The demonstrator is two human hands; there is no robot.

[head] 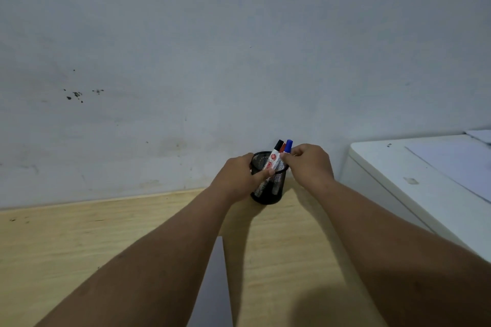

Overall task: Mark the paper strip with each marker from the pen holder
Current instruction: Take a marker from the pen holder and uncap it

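Note:
A black mesh pen holder stands on the wooden table at the wall. Three markers stick out of it: one with a black cap, one with a red cap and one with a blue cap. My left hand grips the holder's left side, with a finger across its rim. My right hand pinches the body of the blue-capped marker just above the rim. A pale paper strip lies on the table between my forearms, partly hidden by my left arm.
The wooden table runs along a grey-white wall. A white cabinet or appliance stands at the right, with sheets of paper on top of it.

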